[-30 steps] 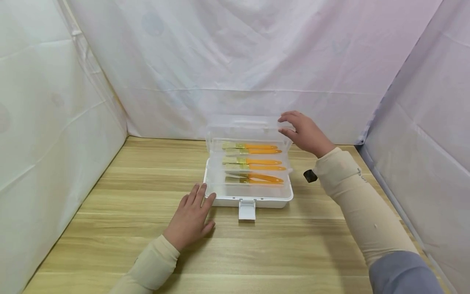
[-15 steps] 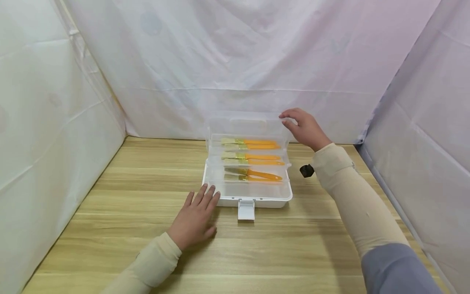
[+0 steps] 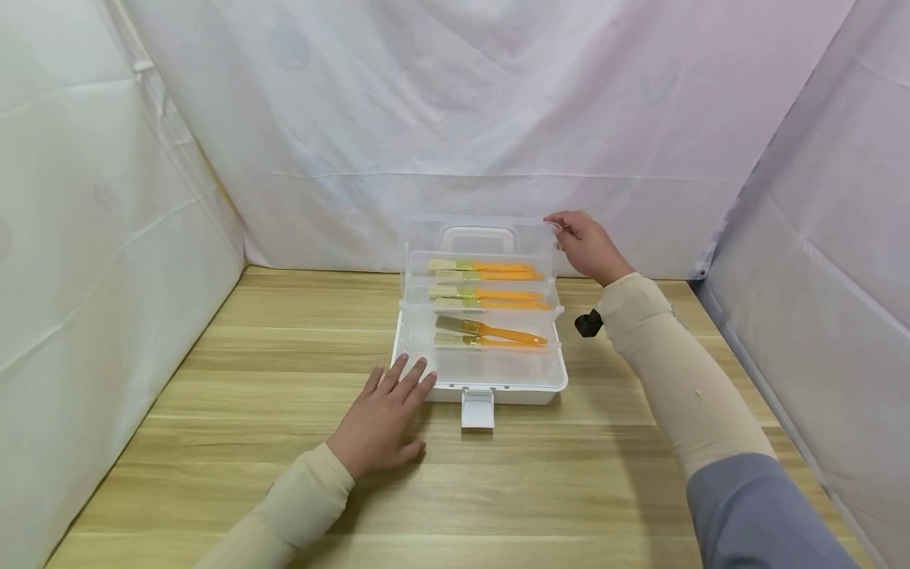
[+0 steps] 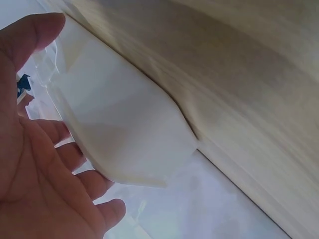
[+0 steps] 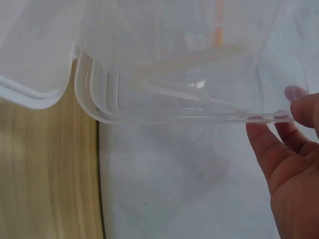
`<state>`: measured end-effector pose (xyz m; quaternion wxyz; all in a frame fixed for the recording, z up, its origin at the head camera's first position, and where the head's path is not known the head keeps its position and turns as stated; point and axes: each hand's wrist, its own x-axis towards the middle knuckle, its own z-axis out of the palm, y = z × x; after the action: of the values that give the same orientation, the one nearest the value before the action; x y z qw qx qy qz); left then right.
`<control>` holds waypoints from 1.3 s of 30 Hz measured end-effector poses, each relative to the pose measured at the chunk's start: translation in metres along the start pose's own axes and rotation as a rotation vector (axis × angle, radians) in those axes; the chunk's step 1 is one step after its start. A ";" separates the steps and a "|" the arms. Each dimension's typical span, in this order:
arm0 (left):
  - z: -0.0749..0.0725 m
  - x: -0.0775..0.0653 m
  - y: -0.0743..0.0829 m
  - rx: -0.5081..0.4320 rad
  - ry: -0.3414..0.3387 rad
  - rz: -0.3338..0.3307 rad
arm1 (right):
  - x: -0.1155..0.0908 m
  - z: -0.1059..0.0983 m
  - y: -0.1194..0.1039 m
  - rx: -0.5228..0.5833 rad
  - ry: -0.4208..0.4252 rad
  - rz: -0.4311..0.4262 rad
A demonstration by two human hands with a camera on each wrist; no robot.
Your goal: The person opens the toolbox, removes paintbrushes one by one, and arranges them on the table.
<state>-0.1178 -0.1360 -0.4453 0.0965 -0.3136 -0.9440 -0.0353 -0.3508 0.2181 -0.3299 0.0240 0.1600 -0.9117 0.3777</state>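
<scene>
A white plastic box (image 3: 519,390) lies on the table with its clear lid (image 3: 426,235) raised at the back. Inside, stepped clear trays (image 3: 419,338) hold several paintbrushes (image 3: 515,336) with orange handles and pale bristles. My right hand (image 3: 590,246) pinches the lid's upper right corner; the right wrist view shows thumb and fingertips on either side of the clear edge (image 5: 199,118). My left hand (image 3: 380,419) lies with fingers spread over the box's front left corner. In the left wrist view its fingertips (image 4: 94,183) are at the rim of the white side wall (image 4: 124,114).
A white latch (image 3: 477,409) hangs down at the box's front. The lid carries a white handle (image 3: 479,229). White cloth walls (image 3: 455,103) enclose the wooden table (image 3: 235,395) behind and on both sides. A small black piece (image 3: 588,322) is attached under the right wrist.
The lid has tipped further back and the stepped trays have spread upward with it. My right hand has closed onto the lid's corner. My left hand has slid slightly right along the box's corner.
</scene>
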 end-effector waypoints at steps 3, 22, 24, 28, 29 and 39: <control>0.000 0.001 -0.002 -0.003 -0.002 0.020 | 0.004 0.002 0.004 0.037 -0.009 0.019; 0.003 0.011 -0.001 0.023 -0.059 0.091 | 0.010 0.020 0.025 0.339 -0.095 0.127; 0.004 0.012 -0.001 0.021 -0.064 0.089 | 0.007 0.020 0.022 0.383 -0.113 0.150; 0.007 0.012 -0.001 0.010 -0.063 0.086 | 0.003 0.024 0.030 0.434 -0.141 0.168; 0.007 0.012 0.000 0.007 -0.060 0.087 | 0.002 0.024 0.032 0.439 -0.144 0.169; 0.008 0.015 0.001 0.002 -0.051 0.080 | -0.004 0.036 0.053 0.412 -0.191 0.221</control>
<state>-0.1302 -0.1254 -0.4504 0.0742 -0.3520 -0.9328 -0.0226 -0.3606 0.2287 -0.3922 -0.1369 0.0958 -0.8255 0.5391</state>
